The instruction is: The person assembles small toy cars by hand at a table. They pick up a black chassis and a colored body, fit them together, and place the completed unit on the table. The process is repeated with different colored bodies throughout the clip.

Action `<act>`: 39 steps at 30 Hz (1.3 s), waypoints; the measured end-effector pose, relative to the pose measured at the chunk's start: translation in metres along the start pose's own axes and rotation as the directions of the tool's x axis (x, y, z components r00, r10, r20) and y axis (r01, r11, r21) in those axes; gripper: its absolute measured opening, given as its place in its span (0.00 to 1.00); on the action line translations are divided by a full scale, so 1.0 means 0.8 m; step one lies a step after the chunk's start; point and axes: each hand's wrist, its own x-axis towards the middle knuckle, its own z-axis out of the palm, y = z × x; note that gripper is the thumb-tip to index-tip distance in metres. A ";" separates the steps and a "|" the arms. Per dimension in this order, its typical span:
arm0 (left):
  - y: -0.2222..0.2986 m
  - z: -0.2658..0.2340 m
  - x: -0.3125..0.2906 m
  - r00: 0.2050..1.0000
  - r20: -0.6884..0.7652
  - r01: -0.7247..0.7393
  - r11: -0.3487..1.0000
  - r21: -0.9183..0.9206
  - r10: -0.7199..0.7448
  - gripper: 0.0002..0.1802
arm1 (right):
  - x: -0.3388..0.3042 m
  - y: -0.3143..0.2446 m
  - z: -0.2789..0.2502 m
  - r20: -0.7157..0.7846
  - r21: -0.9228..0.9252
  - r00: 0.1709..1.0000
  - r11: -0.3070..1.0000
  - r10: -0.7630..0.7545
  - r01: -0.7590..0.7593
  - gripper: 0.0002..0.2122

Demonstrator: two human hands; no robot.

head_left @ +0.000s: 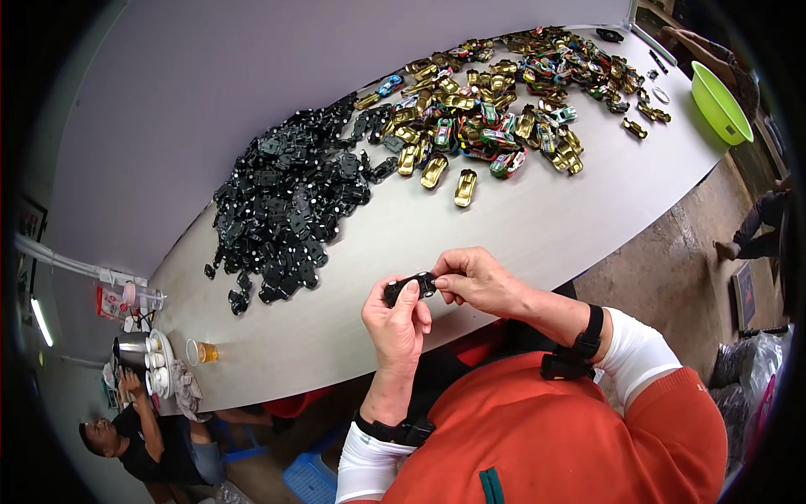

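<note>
Cup (195, 352) w/ amber liq. (209, 353)

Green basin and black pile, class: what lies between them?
The head view shows a heap of gold and multicoloured toy cars between the black pile and green basin, with loose pieces nearer the basin.

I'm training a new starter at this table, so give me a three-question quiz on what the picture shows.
1. True or false: the left hand is holding a gold car body.
2. Multiple choice: what colour is the basin at the right end of the table? A) red B) green C) blue
3. Fill in the blank: the heap of black parts lies to the ____ of the gold and multicoloured toy cars.

Key: 1. False; it holds a small black toy-car piece. 2. B. 3. left.
</note>
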 end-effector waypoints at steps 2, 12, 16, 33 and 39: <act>0.000 0.002 0.001 0.998 -0.015 -0.057 0.998 -0.007 0.057 0.06 | 0.003 0.001 0.004 -0.018 0.005 1.000 1.000 -0.025 0.025 0.03; -0.002 -0.035 -0.007 0.945 0.310 0.114 0.993 -0.012 -0.105 0.11 | -0.015 -0.029 -0.031 0.146 0.043 0.988 0.997 0.058 -0.065 0.05; -0.005 -0.043 -0.014 0.883 0.415 0.126 0.962 0.241 -0.220 0.12 | -0.017 -0.051 -0.015 0.214 -0.036 0.969 0.992 0.127 -0.122 0.06; 0.004 -0.022 -0.030 0.883 0.352 0.139 0.891 0.432 -0.309 0.07 | -0.020 -0.027 -0.004 0.232 -0.443 0.972 0.887 -0.030 0.133 0.02; 0.007 -0.029 -0.025 0.826 0.367 0.337 0.897 0.286 -0.427 0.07 | -0.015 -0.008 -0.020 0.268 -0.078 0.956 0.992 0.121 -0.103 0.05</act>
